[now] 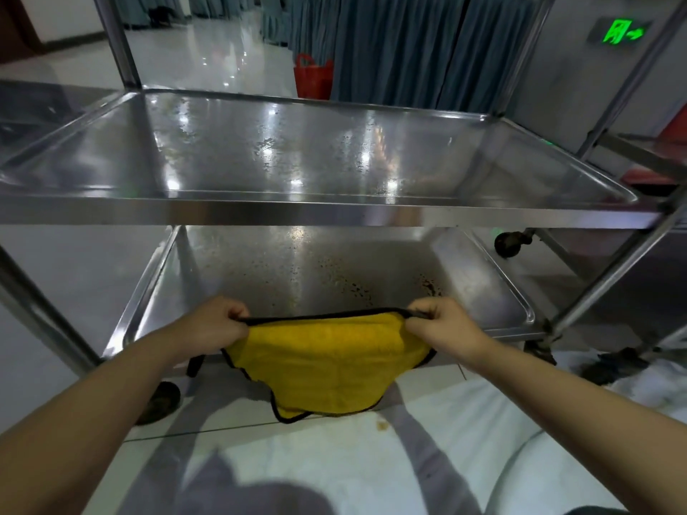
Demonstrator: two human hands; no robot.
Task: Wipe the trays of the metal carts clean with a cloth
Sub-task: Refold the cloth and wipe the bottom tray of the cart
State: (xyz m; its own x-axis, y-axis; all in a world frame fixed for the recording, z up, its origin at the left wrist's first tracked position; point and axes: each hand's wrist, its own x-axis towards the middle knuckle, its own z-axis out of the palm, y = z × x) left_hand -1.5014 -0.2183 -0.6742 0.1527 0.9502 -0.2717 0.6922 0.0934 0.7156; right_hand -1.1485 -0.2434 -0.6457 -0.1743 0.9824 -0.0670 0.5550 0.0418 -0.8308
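The person's left hand (219, 321) and right hand (440, 323) are each pinching the black-edged yellow cloth (327, 366) taut. It is hanging past the front edge of the speckled lower steel tray (483, 291). Spreading it flat before wiping seems wise.

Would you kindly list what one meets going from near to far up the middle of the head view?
Yellow cloth held between left hand and right hand → stained lower tray → upper tray → red bag → grey curtains.

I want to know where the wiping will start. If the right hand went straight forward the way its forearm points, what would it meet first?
Probably the lower tray: the right hand, pinching the yellow cloth, points up-left over its near edge toward the dark stains. Depth is unclear, so it may pass above them.
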